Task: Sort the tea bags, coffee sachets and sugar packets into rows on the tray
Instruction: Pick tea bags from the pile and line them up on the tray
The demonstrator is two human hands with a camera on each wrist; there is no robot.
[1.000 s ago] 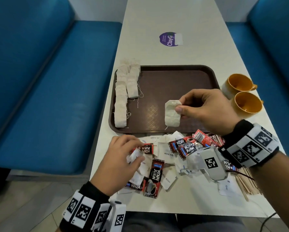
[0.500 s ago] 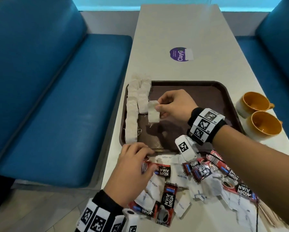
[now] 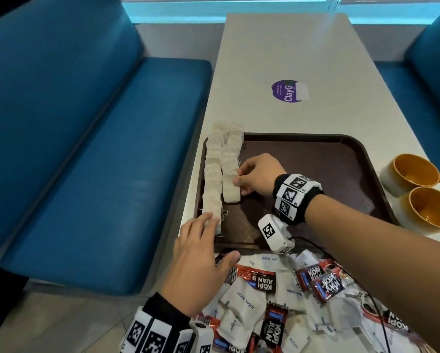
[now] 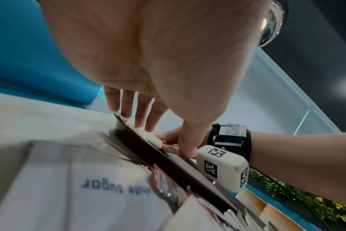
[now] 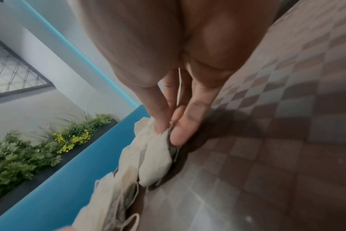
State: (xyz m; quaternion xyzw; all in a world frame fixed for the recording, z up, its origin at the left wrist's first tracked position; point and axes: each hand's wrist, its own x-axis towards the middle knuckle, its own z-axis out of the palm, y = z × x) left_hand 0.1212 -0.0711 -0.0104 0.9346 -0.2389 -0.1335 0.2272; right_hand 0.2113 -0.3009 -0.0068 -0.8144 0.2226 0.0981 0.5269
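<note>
Two columns of white tea bags (image 3: 213,179) lie along the left side of the brown tray (image 3: 315,159). My right hand (image 3: 237,178) pinches the edge of one tea bag (image 3: 231,192) lying at the near end of the second column; in the right wrist view, thumb and finger hold its top edge (image 5: 155,162). My left hand (image 3: 208,233) reaches over the tray's near left corner, its straight fingertips (image 4: 137,123) touching the nearest tea bag of the first column. Red coffee sachets (image 3: 259,278) and white sugar packets (image 3: 244,299) lie mixed on the table before the tray.
Two orange cups (image 3: 412,174) (image 3: 432,210) stand right of the tray. A purple sticker (image 3: 289,91) lies on the white table further back. Blue benches (image 3: 99,161) flank the table. A cable (image 3: 376,307) crosses the pile.
My right hand carried the tea bag from the tray's near middle leftward and set it down at the second column's near end. My left hand left the pile and reached forward onto the first column.
</note>
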